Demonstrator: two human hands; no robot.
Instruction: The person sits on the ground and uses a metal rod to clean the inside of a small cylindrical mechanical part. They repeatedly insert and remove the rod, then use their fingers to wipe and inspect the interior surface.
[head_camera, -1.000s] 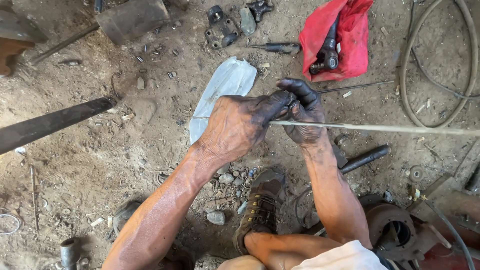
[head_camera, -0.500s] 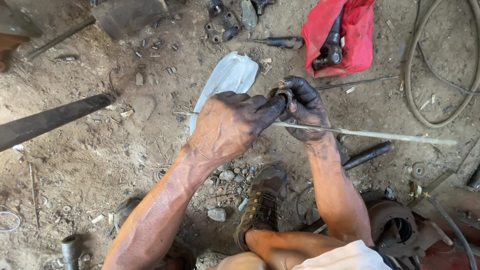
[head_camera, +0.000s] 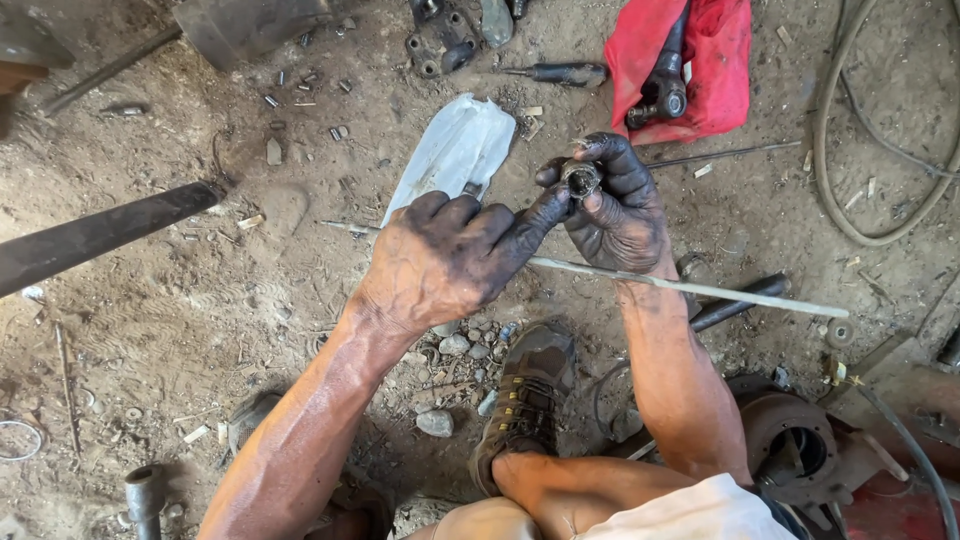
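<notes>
My right hand (head_camera: 615, 205), black with grease, grips a small round metal ring-shaped part (head_camera: 581, 178) with its hole turned up. My left hand (head_camera: 450, 255), also greasy, holds a long thin metal rod (head_camera: 700, 291) in its fist and stretches its forefinger to the part. The rod runs from the dirt on the left, under both hands, out to the right. A crumpled pale plastic sheet (head_camera: 455, 150) lies on the ground just behind the hands. My shoe (head_camera: 525, 395) rests on stones below them.
A red cloth (head_camera: 715, 70) with a dark metal piece (head_camera: 662, 92) on it lies at the top right, a screwdriver (head_camera: 560, 73) beside it. A hose (head_camera: 835, 150) curves at the right edge, a dark flat bar (head_camera: 100, 232) lies left, and a rusty hub (head_camera: 795, 445) sits bottom right.
The rod has slid left through my hands, its right end now nearer. My right hand turned the ring part upward and my left forefinger moved onto it.
</notes>
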